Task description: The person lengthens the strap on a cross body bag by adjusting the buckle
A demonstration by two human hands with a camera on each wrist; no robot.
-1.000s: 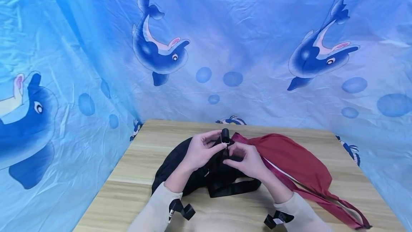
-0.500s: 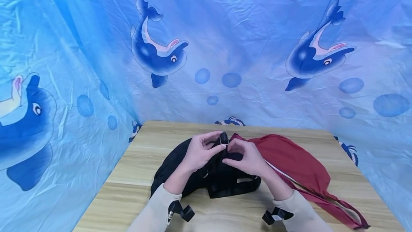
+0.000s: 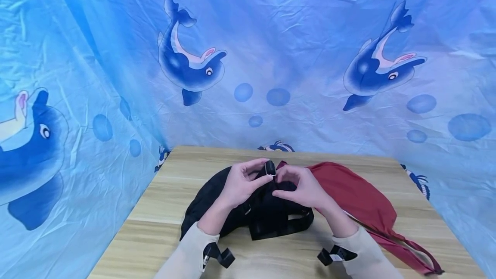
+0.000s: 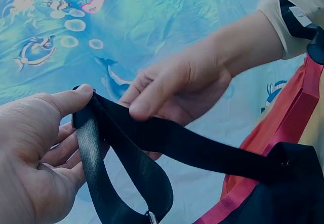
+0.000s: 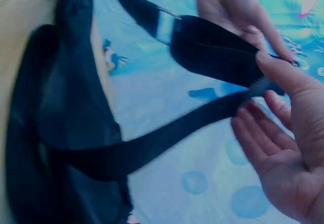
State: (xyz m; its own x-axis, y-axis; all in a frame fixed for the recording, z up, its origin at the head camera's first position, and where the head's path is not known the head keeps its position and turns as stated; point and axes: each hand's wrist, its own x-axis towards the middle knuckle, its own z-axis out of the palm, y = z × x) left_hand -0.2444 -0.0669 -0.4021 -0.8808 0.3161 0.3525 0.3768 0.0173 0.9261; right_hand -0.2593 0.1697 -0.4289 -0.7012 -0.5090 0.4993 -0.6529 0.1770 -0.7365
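Note:
A black fabric bag [image 3: 205, 199] lies on the wooden table, its strap [image 4: 212, 150] raised off the surface between both hands. My left hand [image 3: 241, 184] pinches a folded part of the strap at a slider buckle [image 3: 270, 171] with a silver edge, thumb on top. From the right, my right hand [image 3: 304, 188] holds the strap beside the buckle, thumb on one side and fingers behind it. A loop of strap hangs below the left hand, and a metal ring [image 5: 167, 26] shows on it in the right wrist view.
A red bag [image 3: 352, 193] with a long strap lies on the table [image 3: 155, 227] to the right of the black one. Blue dolphin-print sheeting [image 3: 306, 33] hangs behind and to the left. Each wrist carries a small black camera mount [image 3: 218, 255].
The black strap's upper end at the buckle has come down slightly and tipped. My right hand has shifted a little to the right, while the left stays nearly in place.

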